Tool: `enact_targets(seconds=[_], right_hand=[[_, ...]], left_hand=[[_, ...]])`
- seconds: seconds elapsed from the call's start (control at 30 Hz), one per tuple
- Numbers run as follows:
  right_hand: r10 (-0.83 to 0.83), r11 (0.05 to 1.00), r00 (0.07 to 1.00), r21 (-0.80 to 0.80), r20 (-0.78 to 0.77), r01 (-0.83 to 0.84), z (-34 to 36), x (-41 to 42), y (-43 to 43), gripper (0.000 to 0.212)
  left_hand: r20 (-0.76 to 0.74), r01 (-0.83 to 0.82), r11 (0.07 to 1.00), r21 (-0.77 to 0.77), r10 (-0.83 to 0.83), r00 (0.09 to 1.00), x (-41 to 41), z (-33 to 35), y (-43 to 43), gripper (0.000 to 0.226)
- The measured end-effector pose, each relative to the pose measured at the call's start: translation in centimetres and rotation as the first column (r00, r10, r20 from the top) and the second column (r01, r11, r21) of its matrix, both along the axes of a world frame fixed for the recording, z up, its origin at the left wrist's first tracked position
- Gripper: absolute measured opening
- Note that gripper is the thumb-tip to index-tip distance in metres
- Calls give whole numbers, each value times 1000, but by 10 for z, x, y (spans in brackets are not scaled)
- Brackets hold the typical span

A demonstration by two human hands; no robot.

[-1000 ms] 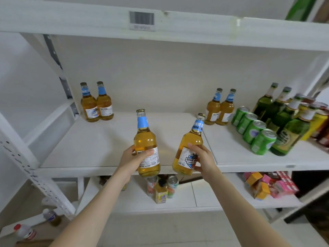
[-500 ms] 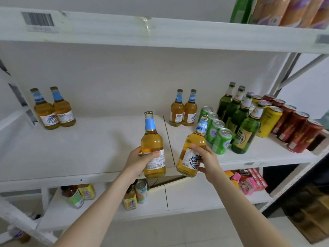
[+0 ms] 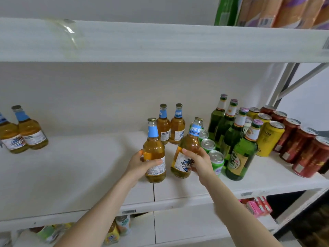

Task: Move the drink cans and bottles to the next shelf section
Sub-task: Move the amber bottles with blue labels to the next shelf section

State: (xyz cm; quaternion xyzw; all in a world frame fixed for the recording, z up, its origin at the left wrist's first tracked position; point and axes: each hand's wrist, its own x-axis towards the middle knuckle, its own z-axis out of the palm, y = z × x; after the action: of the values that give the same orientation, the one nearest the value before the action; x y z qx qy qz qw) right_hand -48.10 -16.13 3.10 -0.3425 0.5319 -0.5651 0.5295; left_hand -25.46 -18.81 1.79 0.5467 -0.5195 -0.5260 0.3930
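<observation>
Two amber bottles with blue neck labels and gold caps are up front. The left bottle point(image 3: 154, 154) is upright in the left grip point(image 3: 140, 164), base low by the seam between shelf point(image 3: 80, 166) sections; can't tell if it's actually touching down. The right bottle point(image 3: 188, 150) is tilted, neck leaning right, in the right grip point(image 3: 201, 163), with its blue shield badge label facing out.

Just behind them, a back pair point(image 3: 163, 129) of the same bottles stands upright near the wall. A far pair point(image 3: 31, 134) sits well off on the left section.

Right section, all upright: green cans point(image 3: 208, 145) in a row, green bottles point(image 3: 238, 157) beside them, then yellow cans point(image 3: 270, 138) and red cans point(image 3: 306, 152).
</observation>
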Motion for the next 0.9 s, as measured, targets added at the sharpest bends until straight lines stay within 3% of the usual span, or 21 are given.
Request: enact_targets(seconds=[0.17,0.33,0.9], right_hand=[[51,998,999,-43,11,-51,-10,-8,-43,55],[59,996,998,-71,-23,-61,-18,-7,-74,60],[-10,995,988,-104,-151,-6,-53,-4,-108,64]], left_hand=[[-12,-69,998,-7,69,998,-13,-11,-36,57],[-6,-80,997,-14,80,997,-22,-18,-68,82],[-24,-36,999,-22,35,999,-26,-43,-105,84]])
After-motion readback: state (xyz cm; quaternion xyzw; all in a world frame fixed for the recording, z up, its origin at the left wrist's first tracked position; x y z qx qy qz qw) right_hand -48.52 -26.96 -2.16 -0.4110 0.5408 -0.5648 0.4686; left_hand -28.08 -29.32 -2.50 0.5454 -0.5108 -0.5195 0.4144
